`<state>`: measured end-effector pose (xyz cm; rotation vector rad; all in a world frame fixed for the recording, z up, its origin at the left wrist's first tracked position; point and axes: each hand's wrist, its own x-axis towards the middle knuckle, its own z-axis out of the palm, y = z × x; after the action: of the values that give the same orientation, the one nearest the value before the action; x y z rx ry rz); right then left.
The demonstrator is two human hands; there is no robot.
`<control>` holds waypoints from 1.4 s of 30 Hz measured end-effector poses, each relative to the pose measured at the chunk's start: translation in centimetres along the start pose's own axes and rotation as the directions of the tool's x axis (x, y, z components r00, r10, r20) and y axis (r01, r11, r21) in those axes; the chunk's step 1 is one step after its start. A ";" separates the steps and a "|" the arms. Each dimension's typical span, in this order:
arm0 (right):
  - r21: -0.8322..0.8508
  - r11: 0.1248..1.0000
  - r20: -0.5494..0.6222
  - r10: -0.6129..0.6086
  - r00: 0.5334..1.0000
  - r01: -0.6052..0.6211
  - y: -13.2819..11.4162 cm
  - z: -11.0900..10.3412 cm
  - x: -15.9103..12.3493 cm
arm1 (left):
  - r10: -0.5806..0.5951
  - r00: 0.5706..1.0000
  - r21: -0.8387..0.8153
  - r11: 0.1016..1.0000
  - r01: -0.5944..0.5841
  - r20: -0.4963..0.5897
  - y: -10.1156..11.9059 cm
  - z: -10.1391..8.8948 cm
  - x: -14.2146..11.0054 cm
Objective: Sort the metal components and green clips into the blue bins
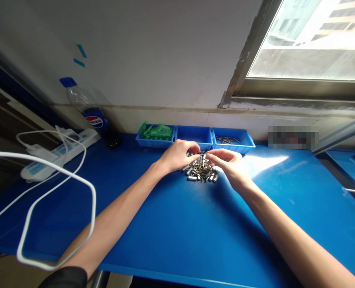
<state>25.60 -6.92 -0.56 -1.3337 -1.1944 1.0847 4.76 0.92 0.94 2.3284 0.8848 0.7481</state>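
A heap of small metal parts (202,170), brass-toned screw-like pins mixed with short silver and black blocks, lies on the blue table (171,228). My left hand (179,155) rests at the heap's left side, fingers and thumb curled in over it; what is between them is too small to make out. From the right, my right hand (230,164) reaches in with thumb and forefinger pinched above the heap. Any piece in that pinch is too small to name.
Behind the heap stand three joined blue bins: the left bin (156,143) has green plastic pieces, the middle bin (194,136) shows bare inside, the right bin (234,138) contains thin metal pins. A cola bottle (95,116), power strip (60,154) and looping white cable (92,200) are left.
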 end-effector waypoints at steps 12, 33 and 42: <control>0.120 0.986 -0.304 -0.073 0.950 0.115 1.8 -1.6 1.7 | -0.006 0.990 0.391 0.919 -0.051 0.143 -1.0 1.0 -0.4; 0.144 0.972 -0.324 -0.133 0.937 0.187 2.4 -1.7 0.1 | -0.169 0.984 0.551 0.817 0.167 -0.046 0.4 2.4 -0.4; 0.171 0.971 -0.287 -0.114 0.951 0.168 2.4 -1.4 -0.1 | -0.111 0.994 0.478 0.873 0.102 -0.009 0.3 2.6 -0.3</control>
<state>27.21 -7.17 -2.82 -1.1841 -0.9372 0.8571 6.37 -0.26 -0.76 2.6728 1.2995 0.4976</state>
